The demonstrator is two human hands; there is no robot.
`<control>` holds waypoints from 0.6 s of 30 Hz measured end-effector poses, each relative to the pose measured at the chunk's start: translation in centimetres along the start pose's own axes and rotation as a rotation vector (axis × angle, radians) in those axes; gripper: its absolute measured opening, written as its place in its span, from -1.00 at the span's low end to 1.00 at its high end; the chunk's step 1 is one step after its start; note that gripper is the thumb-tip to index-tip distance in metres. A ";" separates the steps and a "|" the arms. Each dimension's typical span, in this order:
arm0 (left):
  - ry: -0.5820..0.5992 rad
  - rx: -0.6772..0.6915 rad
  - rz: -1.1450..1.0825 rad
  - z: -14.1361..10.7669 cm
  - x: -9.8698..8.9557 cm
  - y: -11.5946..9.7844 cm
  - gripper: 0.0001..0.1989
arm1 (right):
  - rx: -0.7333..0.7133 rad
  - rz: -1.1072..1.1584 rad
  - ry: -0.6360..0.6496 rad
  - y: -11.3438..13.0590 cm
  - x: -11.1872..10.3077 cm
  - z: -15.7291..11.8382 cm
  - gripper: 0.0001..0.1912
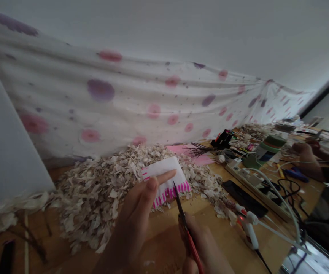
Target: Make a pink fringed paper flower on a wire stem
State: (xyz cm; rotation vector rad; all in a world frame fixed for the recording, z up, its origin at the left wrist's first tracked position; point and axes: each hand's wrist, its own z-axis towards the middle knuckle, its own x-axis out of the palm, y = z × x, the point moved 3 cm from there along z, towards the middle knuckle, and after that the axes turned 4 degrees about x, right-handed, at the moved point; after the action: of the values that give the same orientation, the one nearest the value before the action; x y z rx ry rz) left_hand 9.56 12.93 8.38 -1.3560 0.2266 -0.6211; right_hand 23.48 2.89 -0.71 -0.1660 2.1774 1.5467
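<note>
My left hand (141, 201) holds a white piece of paper (164, 171) with bright pink strokes along its edges. The thumb and the stretched index finger lie on its near face; the other fingers are hidden. In my right hand (195, 239) is a pair of scissors (183, 220) with red handles and dark blades. The blade tips point up and away, over the pink-marked lower edge of the paper. Whether the blades touch the paper I cannot tell. Behind and left of the paper spreads a large heap of pale dried petals or flakes (96, 194).
A white glue gun (250, 230) with a red light lies at right, near a black phone (245, 198) and a power strip (258, 186) with tangled cables. Dark thin twigs (198, 149) rest on a pink sheet. Another person's hand (307, 158) is at far right.
</note>
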 end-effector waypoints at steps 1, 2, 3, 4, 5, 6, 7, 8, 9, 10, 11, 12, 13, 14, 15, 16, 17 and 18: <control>0.002 -0.001 0.000 0.0 0.0 0.0 -0.51 | 0.043 0.052 0.033 0.0 0.1 0.0 -0.37; 0.002 0.000 -0.001 0.0 0.0 0.0 -0.51 | 0.064 0.086 0.060 0.1 0.2 -0.1 -0.37; 0.002 0.002 0.001 0.0 0.0 0.0 -0.50 | 0.064 0.101 0.063 0.2 0.2 -0.1 -0.37; 0.001 0.004 0.004 0.0 0.0 0.0 -0.48 | 0.046 0.100 0.052 0.3 0.2 -0.1 -0.37; -0.001 0.008 0.008 0.1 0.0 0.0 -0.47 | 0.023 0.089 0.035 0.6 0.2 -0.1 -0.38; -0.002 0.011 0.011 0.1 0.0 0.0 -0.46 | 0.009 0.074 0.028 0.8 0.1 -0.2 -0.39; -0.002 0.013 0.013 0.1 0.0 0.0 -0.45 | 0.020 0.072 0.017 1.1 0.0 -0.2 -0.42; -0.004 0.015 0.015 0.1 0.0 0.1 -0.44 | 0.050 0.079 0.025 1.3 -0.1 -0.3 -0.46; -0.007 0.018 0.015 0.1 -0.1 0.1 -0.44 | 0.091 0.091 0.058 1.5 -0.1 -0.3 -0.51; -0.011 0.022 0.014 0.1 -0.1 0.2 -0.44 | 0.129 0.100 0.100 1.6 -0.2 -0.4 -0.55; -0.015 0.026 0.014 0.1 -0.1 0.2 -0.44 | 0.146 0.095 0.122 1.8 -0.3 -0.6 -0.56; -0.017 0.029 0.014 0.1 -0.1 0.3 -0.44 | 0.129 0.070 0.122 1.9 -0.5 -0.7 -0.53; -0.017 0.034 0.015 0.1 -0.1 0.3 -0.44 | 0.079 0.028 0.100 2.0 -0.7 -0.8 -0.48; -0.017 0.038 0.017 0.1 -0.1 0.3 -0.44 | 0.004 -0.022 0.066 2.0 -1.0 -0.9 -0.44; -0.018 0.043 0.020 0.1 -0.1 0.2 -0.43 | -0.077 -0.060 0.021 2.0 -1.2 -1.0 -0.40; -0.020 0.049 0.023 0.2 -0.2 0.2 -0.43 | -0.148 -0.084 -0.005 1.9 -1.4 -1.2 -0.37; -0.026 0.056 0.025 0.2 -0.2 0.2 -0.43 | -0.199 -0.094 -0.006 1.8 -1.5 -1.3 -0.33; -0.034 0.063 0.028 0.2 -0.3 0.1 -0.43 | -0.230 -0.098 0.010 1.5 -1.5 -1.5 -0.30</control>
State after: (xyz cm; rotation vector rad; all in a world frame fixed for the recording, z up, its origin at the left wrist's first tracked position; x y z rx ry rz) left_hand 9.47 13.24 8.26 -1.3000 0.1970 -0.5771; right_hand 23.83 1.85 1.66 -0.3487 1.9627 1.7398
